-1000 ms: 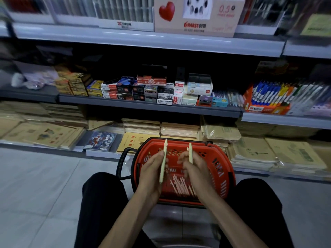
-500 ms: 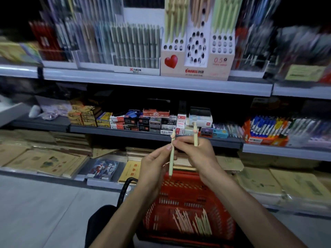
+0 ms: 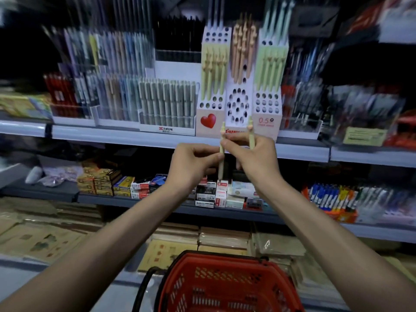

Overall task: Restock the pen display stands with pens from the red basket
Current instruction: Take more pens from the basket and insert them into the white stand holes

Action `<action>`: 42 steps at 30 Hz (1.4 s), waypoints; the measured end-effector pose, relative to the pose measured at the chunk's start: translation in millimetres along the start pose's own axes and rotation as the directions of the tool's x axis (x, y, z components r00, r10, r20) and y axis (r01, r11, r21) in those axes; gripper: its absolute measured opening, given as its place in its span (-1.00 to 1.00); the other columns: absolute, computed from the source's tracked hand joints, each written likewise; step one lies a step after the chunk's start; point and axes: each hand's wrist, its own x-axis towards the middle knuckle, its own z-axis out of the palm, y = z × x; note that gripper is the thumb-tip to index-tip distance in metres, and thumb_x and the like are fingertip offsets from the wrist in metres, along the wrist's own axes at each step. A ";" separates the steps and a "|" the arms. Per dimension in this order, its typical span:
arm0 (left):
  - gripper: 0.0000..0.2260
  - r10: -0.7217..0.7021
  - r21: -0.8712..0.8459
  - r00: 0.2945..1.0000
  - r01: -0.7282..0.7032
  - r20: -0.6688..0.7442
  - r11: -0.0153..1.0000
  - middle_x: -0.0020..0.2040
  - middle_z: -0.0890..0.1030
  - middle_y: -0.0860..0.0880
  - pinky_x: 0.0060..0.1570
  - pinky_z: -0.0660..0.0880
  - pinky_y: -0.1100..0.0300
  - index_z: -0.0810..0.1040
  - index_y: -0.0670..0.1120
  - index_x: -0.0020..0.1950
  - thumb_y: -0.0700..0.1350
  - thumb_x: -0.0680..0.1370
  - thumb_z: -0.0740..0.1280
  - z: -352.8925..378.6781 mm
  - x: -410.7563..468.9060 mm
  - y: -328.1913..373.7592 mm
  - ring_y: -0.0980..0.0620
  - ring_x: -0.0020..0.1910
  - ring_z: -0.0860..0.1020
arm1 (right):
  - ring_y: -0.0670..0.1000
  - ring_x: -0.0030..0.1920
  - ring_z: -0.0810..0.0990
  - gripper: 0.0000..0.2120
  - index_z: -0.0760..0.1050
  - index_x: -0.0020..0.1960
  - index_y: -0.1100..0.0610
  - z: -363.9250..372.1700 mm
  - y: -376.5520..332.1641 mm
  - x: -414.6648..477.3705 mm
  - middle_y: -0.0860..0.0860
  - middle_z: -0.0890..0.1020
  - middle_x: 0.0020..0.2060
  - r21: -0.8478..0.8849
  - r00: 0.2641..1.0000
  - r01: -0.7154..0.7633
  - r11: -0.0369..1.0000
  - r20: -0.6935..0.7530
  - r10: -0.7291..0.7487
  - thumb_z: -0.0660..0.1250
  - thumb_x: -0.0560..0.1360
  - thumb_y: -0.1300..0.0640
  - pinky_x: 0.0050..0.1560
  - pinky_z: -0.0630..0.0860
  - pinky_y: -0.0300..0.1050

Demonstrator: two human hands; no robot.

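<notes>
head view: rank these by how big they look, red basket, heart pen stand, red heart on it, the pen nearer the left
1. red basket, nearest the camera and cut off by the frame
2. pen stand
3. left pen and red heart: pen longer, heart wider, so no clear order
</notes>
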 end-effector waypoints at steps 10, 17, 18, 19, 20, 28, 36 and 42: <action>-0.86 0.093 0.107 0.994 -0.087 -0.058 0.990 -0.12 0.74 -0.25 -0.10 0.70 -0.05 0.73 -0.30 0.04 -0.24 0.54 0.52 -3.0 104.7 49.6 -0.19 -0.12 0.74 | -0.10 -0.23 0.74 -0.79 0.67 -0.30 -0.06 20.8 -31.9 98.1 -0.11 0.72 -0.37 -0.170 0.982 0.156 0.973 -0.078 -0.171 0.57 0.43 0.19 0.01 0.69 0.06; -0.91 0.166 0.269 0.971 -0.117 -0.170 0.956 -0.26 0.73 -0.19 -0.18 0.70 0.05 0.74 -0.22 -0.12 -0.20 0.49 0.58 -11.2 179.4 86.6 -0.10 -0.24 0.74 | -0.07 -0.24 0.74 -0.91 0.75 -0.13 0.08 45.5 -56.3 177.6 -0.09 0.74 -0.29 -0.223 0.966 0.181 0.958 -0.143 -0.216 0.62 0.40 0.13 -0.05 0.71 0.03; -0.91 0.176 0.282 0.969 -0.122 -0.175 0.952 -0.26 0.73 -0.18 -0.17 0.71 0.04 0.74 -0.22 -0.14 -0.20 0.49 0.57 -12.0 186.1 88.4 -0.10 -0.24 0.74 | -0.07 -0.24 0.74 -0.92 0.75 -0.14 0.07 48.2 -58.5 184.3 -0.10 0.74 -0.29 -0.227 0.964 0.185 0.956 -0.145 -0.221 0.62 0.40 0.13 -0.05 0.70 0.02; -0.91 0.179 0.286 0.968 -0.123 -0.177 0.950 -0.27 0.73 -0.17 -0.16 0.71 0.02 0.74 -0.22 -0.14 -0.21 0.49 0.57 -12.5 191.9 89.6 -0.10 -0.24 0.74 | -0.07 -0.24 0.74 -0.93 0.74 -0.15 0.06 51.0 -59.9 189.9 -0.10 0.74 -0.29 -0.231 0.963 0.183 0.956 -0.151 -0.221 0.61 0.40 0.13 -0.04 0.70 0.01; -0.91 0.178 0.285 0.967 -0.122 -0.183 0.951 -0.27 0.72 -0.17 -0.16 0.71 0.01 0.73 -0.23 -0.14 -0.21 0.49 0.57 -11.5 197.1 90.7 -0.10 -0.26 0.74 | -0.07 -0.23 0.73 -0.93 0.73 -0.16 0.04 52.7 -60.5 194.7 -0.10 0.73 -0.28 -0.238 0.963 0.173 0.956 -0.163 -0.215 0.61 0.40 0.13 -0.03 0.70 0.00; -0.89 0.099 0.235 0.956 -0.033 -0.275 0.972 -0.32 0.71 -0.17 -0.27 0.66 0.07 0.72 -0.19 -0.22 -0.22 0.47 0.58 3.4 213.8 68.5 -0.11 -0.33 0.72 | -0.05 -0.15 0.72 -0.85 0.65 -0.24 -0.04 53.3 -46.0 204.0 -0.10 0.73 -0.22 -0.279 0.974 0.086 0.956 -0.177 -0.140 0.60 0.44 0.12 0.02 0.68 0.00; -0.87 0.056 0.195 0.940 0.012 -0.337 0.981 -0.36 0.69 -0.13 -0.37 0.48 0.15 0.71 -0.15 -0.23 -0.16 0.45 0.61 11.5 212.1 55.1 -0.07 -0.38 0.67 | 0.05 -0.19 0.72 -0.76 0.59 -0.31 -0.03 56.7 -35.5 205.4 -0.08 0.70 -0.26 -0.305 0.978 0.020 0.952 -0.193 -0.082 0.56 0.45 0.16 -0.07 0.70 0.12; -0.85 0.020 0.170 0.935 0.044 -0.355 0.984 -0.38 0.70 -0.08 -0.13 0.70 0.01 0.71 -0.14 -0.27 -0.16 0.46 0.59 14.2 209.6 52.4 -0.07 -0.28 0.72 | 0.09 -0.18 0.69 -0.93 0.67 -0.14 0.13 63.7 -31.0 206.1 0.03 0.70 -0.20 -0.388 0.969 0.003 0.922 -0.227 -0.099 0.47 0.51 0.16 -0.21 0.65 -0.03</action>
